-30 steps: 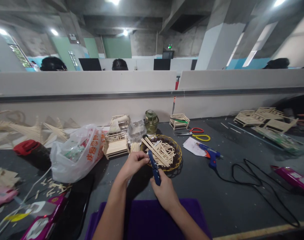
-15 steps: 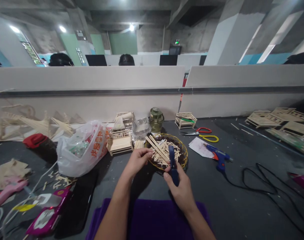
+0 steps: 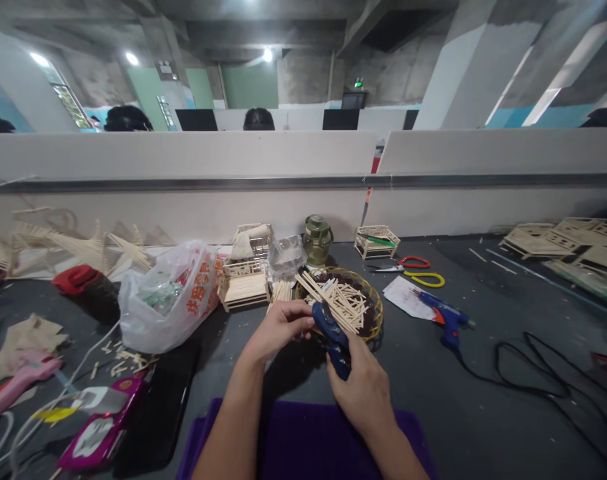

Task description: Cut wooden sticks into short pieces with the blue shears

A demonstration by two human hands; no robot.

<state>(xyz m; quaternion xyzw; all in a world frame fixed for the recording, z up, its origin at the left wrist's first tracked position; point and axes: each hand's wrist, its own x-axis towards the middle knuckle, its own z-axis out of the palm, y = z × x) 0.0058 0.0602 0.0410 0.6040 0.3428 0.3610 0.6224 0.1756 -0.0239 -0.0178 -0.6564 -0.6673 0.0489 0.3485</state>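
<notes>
My right hand (image 3: 360,380) is wrapped round a dark blue hand tool (image 3: 332,330), its head tilted up to the left. Close to that head, my left hand (image 3: 282,327) has thumb and fingers pinched together; whatever lies between them is too small to make out. Just beyond both hands stands a round woven basket (image 3: 377,308) with a yellow rim, holding many short wooden sticks (image 3: 346,301). A few longer sticks lean across its left side. A purple cloth (image 3: 323,440) lies below my forearms.
Left: a white plastic bag (image 3: 158,313), a black tray (image 3: 158,407) and a magenta device (image 3: 100,427). Behind: small stick-built furniture (image 3: 244,285) and a green jar (image 3: 317,241). Right: scissors (image 3: 424,271) and a blue glue gun (image 3: 450,320) with a looping black cord.
The blue tool has swung from nearly upright to a leftward tilt, its head now beside my left fingertips. The whole view has shifted slightly, so the table things appear further right.
</notes>
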